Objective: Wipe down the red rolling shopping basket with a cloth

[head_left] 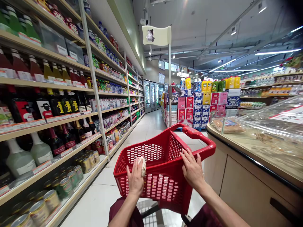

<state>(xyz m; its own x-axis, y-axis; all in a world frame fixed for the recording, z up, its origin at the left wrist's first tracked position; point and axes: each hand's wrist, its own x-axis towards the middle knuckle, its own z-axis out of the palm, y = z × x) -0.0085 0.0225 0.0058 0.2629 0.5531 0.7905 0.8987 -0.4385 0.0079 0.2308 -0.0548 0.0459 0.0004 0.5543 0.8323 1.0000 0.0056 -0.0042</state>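
Observation:
A red plastic shopping cart [183,195] with perforated walls stands in front of me, its handle at the upper right. At the near rim, toward the left corner, my left hand [136,181] holds a crumpled whitish cloth [143,167] under its fingers, partly hidden by them. My right hand [193,170] rests on the rim close to the handle, its fingers stretched out and nothing in them. A pole with a pale sign board [156,35] rises behind the cart.
Shelves [71,118] of bottles and cans line the left side. On the right stands a wooden counter [248,186] with clear covers, close to the cart. Stacked drink boxes [186,108] stand ahead, and a tiled aisle [151,123] leads to glass-door fridges [151,94].

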